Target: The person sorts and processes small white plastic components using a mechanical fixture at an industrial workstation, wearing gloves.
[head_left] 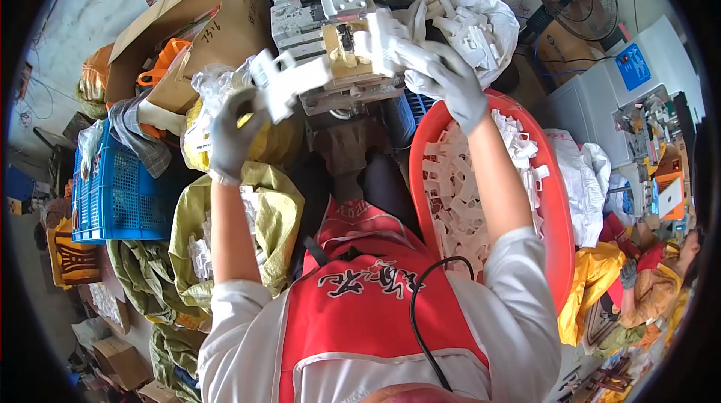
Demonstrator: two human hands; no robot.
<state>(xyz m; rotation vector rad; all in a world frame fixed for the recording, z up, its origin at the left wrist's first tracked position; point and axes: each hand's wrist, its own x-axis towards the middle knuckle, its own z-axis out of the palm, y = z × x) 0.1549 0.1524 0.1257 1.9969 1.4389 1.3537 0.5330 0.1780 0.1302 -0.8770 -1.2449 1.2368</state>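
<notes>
the biggest thing near the hands is the red tub, right of centre in the frame, heaped with loose white parts. next in bulk is the grey machine at the upper centre, with a yellowish block on its front. below it on the left sits a yellow-green sack with more white pieces inside, and at the upper right of centre a white bag is filled with similar ones.

both hands wear grey gloves and are raised in front of the machine. the right hand, upper centre-right, has its fingers closed around a white plastic piece that reaches left across the machine's front. the left hand, upper centre-left, is curled part-way, with a second white piece at its fingertips; this seems pinched there, though blur hides how firmly.

the work looks to be mid-run: two pieces are in hand, and plenty lie in the tub, sack and bag. which of those heaps is finished and which is waiting cannot be told, so how much is left stays uncertain.
</notes>
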